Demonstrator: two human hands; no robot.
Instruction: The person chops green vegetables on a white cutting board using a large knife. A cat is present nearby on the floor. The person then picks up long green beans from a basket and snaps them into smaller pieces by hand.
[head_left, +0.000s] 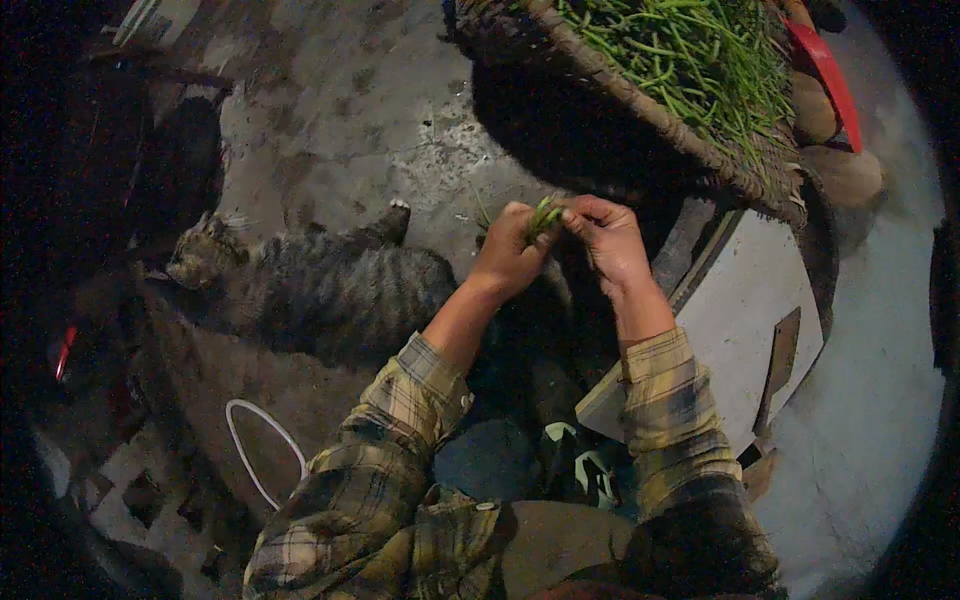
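Note:
In front of me, my left hand (512, 244) is closed around a small bunch of green stalks (546, 214), which look like long beans or vegetable stems. The fingertips of my right hand (609, 232) pinch the bunch at its right side, so both hands meet on it. Thin ends stick out to the left behind my left hand. Beyond my hands, at the upper right, a wide woven basket (652, 112) holds a heap of similar green stalks (690, 60).
A tabby cat (337, 285) lies on its side left of my arms. A white board (750, 300) leans at my right, near the pale wall (862, 375). Beside the basket is a red plastic object (829, 82). A white cord loop (262, 442) shows at lower left.

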